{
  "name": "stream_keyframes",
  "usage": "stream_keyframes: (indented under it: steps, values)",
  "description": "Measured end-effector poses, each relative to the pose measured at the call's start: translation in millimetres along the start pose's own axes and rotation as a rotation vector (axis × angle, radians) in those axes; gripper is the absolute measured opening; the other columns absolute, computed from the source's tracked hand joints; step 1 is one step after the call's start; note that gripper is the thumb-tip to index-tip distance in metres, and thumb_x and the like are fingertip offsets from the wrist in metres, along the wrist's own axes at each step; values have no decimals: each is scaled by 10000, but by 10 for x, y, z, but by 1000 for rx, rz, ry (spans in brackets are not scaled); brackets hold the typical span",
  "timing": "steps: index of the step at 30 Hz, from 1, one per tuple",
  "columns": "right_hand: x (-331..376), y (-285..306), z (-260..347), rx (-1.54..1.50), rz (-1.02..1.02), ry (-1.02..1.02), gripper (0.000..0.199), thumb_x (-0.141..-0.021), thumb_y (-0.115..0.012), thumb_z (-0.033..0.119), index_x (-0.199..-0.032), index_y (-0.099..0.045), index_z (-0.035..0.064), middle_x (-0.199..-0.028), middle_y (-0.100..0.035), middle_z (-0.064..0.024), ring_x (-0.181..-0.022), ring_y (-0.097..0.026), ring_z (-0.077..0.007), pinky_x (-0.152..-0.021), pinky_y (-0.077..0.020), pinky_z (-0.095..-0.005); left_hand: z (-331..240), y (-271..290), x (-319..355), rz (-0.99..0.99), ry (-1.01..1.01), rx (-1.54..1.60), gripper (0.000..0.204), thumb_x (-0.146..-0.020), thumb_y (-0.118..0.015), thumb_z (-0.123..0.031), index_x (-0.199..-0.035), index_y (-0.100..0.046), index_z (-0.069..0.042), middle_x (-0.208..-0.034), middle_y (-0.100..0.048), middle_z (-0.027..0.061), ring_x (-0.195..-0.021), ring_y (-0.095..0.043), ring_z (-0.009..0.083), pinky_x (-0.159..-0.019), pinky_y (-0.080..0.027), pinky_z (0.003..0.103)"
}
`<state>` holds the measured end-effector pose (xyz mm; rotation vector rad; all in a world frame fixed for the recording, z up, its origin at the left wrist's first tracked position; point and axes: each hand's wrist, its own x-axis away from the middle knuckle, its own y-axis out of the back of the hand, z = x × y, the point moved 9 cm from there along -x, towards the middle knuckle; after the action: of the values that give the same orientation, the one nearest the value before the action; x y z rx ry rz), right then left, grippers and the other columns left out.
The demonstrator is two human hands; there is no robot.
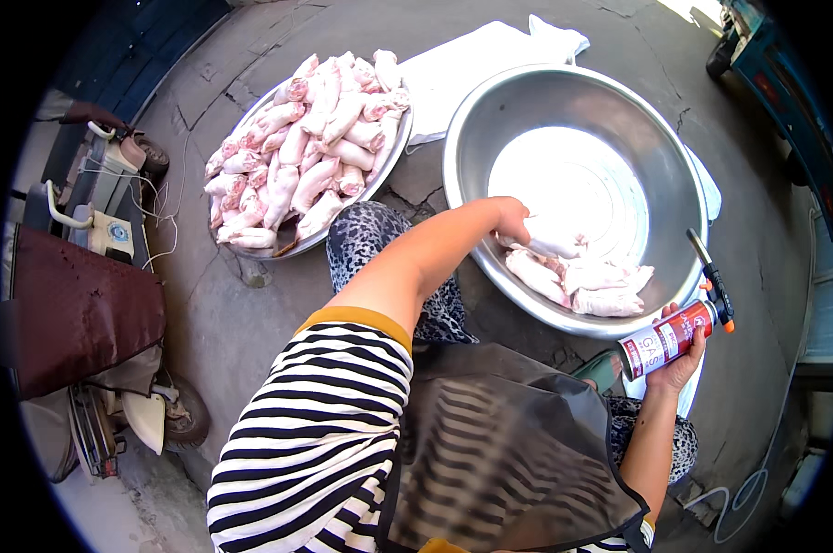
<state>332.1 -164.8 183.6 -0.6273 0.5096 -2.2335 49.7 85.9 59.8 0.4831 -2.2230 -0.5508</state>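
Observation:
My left hand (pixel 511 219) reaches into a large steel basin (pixel 472 157) and closes on a pale pig trotter (pixel 555 241). Several more trotters (pixel 591 281) lie against the basin's near wall. My right hand (pixel 679 359) grips a red gas canister (pixel 665 339) fitted with a black and orange torch head (pixel 711 276), held just outside the basin's near rim. A second, shallower steel tray (pixel 390 157) at the left is heaped with many pale pink trotters (pixel 301 152).
A white cloth (pixel 462 64) lies under and behind the basins on cracked concrete. A scooter with a maroon seat cover (pixel 75 304) stands at the left. A blue vehicle (pixel 785 83) is parked at the far right. A white hose (pixel 739 502) loops at lower right.

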Motion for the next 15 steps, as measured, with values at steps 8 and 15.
stream_keyframes:
  steps: [8, 15]
  values:
    - [6, -268, -264, 54, 46, -91, 472, -876, -583, 379, -1203, -483, 55, -1048, -633, -154, -951, -640, -272, -801, -540, -375, 1837, 2065, 1680, -899, 313, 809, 460, -647, -718, -296, -903, -628, 76, -785, -631, 152, -592, -629, 228, -498, -549, 335]
    - [1, -105, -280, 125, -65, -86, 493, -868, -567, 425, -1150, -525, 22, -1006, -642, -152, -927, -629, -253, -843, -502, -354, 3410, 2311, 3098, -1583, 525, 1277, 507, -680, -730, -210, -1042, -586, 116, -955, -632, 207, -712, -660, 281, -495, -575, 354]
